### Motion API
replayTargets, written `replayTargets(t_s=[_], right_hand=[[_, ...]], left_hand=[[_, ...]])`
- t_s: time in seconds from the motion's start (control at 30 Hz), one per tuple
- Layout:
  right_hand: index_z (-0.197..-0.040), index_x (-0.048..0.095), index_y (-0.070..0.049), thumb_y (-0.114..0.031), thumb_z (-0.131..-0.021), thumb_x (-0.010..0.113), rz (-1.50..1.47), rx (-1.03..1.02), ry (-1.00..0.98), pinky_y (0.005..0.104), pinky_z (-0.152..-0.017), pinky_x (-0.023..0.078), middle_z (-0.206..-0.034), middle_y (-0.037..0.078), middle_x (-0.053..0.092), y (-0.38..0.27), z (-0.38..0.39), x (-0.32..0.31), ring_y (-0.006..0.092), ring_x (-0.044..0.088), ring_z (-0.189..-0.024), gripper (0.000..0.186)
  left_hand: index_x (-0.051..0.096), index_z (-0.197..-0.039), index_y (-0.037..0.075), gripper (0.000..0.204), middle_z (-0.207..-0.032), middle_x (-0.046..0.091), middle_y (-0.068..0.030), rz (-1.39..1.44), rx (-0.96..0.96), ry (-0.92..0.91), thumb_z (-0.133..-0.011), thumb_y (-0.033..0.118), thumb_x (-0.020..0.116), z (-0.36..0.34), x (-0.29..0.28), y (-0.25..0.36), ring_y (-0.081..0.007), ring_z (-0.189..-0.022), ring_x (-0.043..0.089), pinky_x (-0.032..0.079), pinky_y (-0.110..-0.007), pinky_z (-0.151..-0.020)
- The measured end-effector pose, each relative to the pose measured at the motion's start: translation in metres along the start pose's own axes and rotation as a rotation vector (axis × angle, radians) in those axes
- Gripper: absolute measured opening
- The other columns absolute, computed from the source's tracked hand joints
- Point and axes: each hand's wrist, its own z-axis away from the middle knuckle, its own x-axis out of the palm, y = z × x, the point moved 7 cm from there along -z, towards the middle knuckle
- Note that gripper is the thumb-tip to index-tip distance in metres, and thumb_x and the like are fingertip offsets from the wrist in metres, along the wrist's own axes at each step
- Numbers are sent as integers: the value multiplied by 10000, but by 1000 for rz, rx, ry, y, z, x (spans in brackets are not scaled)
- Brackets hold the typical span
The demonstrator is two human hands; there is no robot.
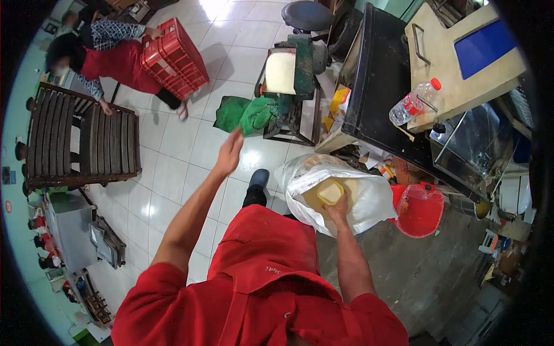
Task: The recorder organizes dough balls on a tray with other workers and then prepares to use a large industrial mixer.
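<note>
Right hand (339, 210) gripping, fingers curled round a pale-yellow tub (330, 191) inside a white sack (374, 200) at one o'clock; left hand (230, 154) empty, fingers extended, at eleven; clipping the slack rim could cause spillage.

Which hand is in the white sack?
The right hand, gripping a pale yellow tub in the open white sack; the left hand is held out over the tiled floor.
</note>
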Motion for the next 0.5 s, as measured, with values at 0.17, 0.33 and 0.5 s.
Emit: replayTargets(t_s=[0.17,0.33,0.5], right_hand=[[-1359,414,-23,-98,-514,929,-14,6,28,449,-1068,436,-1305,197,538,-17,14,-8,384,512,-1230,993],[-1355,437,-19,-100,-470,946,40,137,52,445,-1058,447,-1265,189,562,-26,25,1,383,542,-1201,1024],[-1341,446,-23,-92,-434,941,-54,96,65,444,-1034,468,-1253,174,563,-27,27,14,370,553,-1184,1035]], left_hand=[[202,-1539,-76,632,-1596,281,-229,248,215,110,-1096,369,274,-161,14,96,-288,-1494,255,180,-350,-1218],[158,-1522,-127,724,-1602,205,-285,128,194,165,-1077,442,215,-247,35,116,-372,-1509,177,137,-393,-1234],[149,-1518,-143,764,-1598,184,-312,-317,344,161,-1067,474,186,-255,58,122,-404,-1513,142,106,-442,-1235]])
